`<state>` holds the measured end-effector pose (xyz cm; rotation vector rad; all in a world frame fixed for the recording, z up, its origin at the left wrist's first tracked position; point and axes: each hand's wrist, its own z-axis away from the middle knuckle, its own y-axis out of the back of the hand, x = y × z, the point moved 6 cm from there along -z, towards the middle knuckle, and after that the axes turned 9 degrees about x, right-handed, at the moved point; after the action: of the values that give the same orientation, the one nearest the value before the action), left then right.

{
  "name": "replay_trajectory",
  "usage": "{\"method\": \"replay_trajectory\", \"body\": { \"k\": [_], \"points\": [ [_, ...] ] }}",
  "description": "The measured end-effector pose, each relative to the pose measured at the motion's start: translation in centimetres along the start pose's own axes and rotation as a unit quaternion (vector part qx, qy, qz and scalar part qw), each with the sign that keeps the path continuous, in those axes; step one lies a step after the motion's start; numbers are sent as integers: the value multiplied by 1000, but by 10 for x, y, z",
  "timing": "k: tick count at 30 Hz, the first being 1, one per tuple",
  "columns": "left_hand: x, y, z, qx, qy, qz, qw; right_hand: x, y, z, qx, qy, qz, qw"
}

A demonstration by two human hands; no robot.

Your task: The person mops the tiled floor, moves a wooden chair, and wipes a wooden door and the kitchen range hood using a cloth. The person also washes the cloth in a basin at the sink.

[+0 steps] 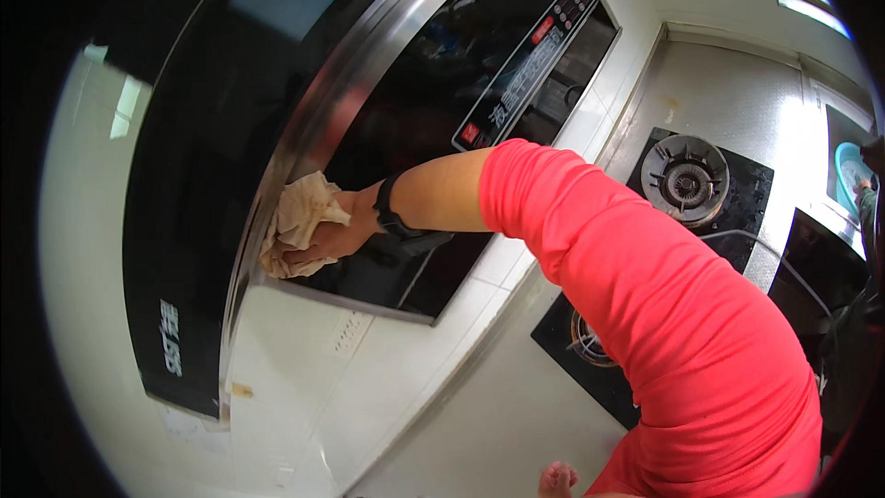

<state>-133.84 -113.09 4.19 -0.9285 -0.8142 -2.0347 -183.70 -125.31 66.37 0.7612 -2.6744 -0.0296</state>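
My right hand [335,228], on an arm in a red sleeve with a black wristband, presses a crumpled, stained beige cloth [304,211] against the lower metal trim of a black range hood [200,173]. The cloth lies where the trim meets the glossy black panel [408,111] with its strip of buttons and writing. Only the curled fingertips of my left hand [559,477] show at the bottom edge, over the grey counter; whether they hold anything is hidden.
A black gas hob with a burner [686,183] and a second burner [591,342], partly behind my arm, sits in the metal counter [726,76]. White wall tiles [304,360] carry a perforated plate. At the far right, another person's hand [863,185] is at a turquoise basin [843,169].
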Motion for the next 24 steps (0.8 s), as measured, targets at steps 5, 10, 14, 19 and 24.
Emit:
{"method": "replay_trajectory", "body": {
  "k": [5,10,14,19,24],
  "points": [
    [48,-46,-17,-4,-17,-50,999,69,127,52,-155,83,138,975],
    [87,-94,-29,-5,-29,-86,996,159,303,132,-72,-59,359,929],
    [108,-128,-29,-10,-32,-106,994,201,411,174,130,-118,527,832],
    [130,-150,-16,-6,-42,-130,991,259,553,167,357,-314,453,754],
    [139,-161,-1,-8,-50,-147,988,293,559,152,204,-371,587,690]
  ]
}}
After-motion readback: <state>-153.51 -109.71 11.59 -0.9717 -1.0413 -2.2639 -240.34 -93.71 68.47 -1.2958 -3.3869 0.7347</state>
